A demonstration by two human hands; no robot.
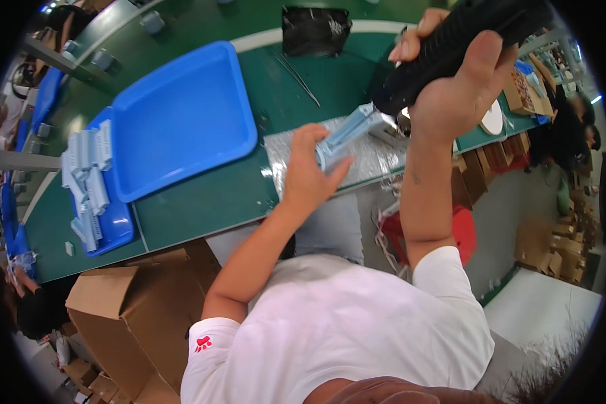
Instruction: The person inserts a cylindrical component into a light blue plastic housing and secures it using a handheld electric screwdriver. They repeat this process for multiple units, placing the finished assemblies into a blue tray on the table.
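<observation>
Left grip (pixel 308 176) pinches light-blue piece (pixel 349 130), right of blue tray (pixel 182 128) | right grip (pixel 456 94) clasps black tool (pixel 432 67) | I'd keep both steady, aligned

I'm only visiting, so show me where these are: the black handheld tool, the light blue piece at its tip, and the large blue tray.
Black handheld tool (pixel 448 59): head view, middle of its body.
Light blue piece (pixel 348 131): head view, along its length.
Large blue tray (pixel 182 121): head view, bare inside floor.

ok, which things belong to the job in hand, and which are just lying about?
Job:
light-blue piece, in left hand
black tool, in right hand
similar pieces in left tray, likely

Apparently lying about:
tweezers
black packet
cardboard box
</observation>
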